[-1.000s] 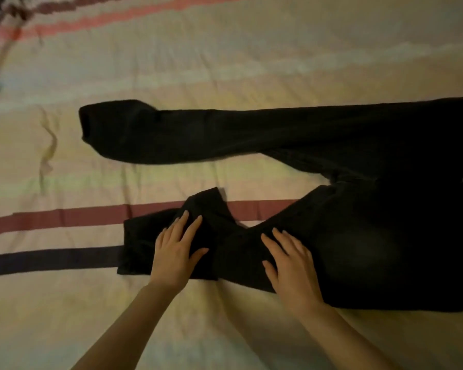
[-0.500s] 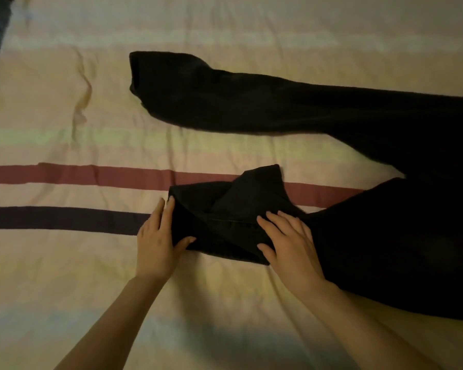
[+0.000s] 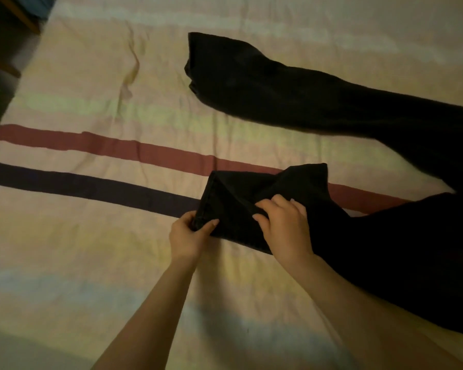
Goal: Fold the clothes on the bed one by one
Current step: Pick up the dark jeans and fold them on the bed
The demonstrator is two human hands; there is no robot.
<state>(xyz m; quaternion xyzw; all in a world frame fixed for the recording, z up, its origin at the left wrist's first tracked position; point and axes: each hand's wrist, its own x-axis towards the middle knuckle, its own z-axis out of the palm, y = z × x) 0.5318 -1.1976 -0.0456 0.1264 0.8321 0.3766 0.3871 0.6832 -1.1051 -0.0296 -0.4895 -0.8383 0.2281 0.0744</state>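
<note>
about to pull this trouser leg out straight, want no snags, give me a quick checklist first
1. Left hand pinches the near leg's hem: ok.
2. Right hand grips the bunched cloth of the near leg: ok.
3. Near leg lies flat: not ok, it is crumpled and doubled over.
4. Far leg lies stretched out, apart from the hands: ok.
5. Striped bedsheet is bare where the leg would go: ok.
6. Waistband lies flat: cannot tell, out of frame.
</note>
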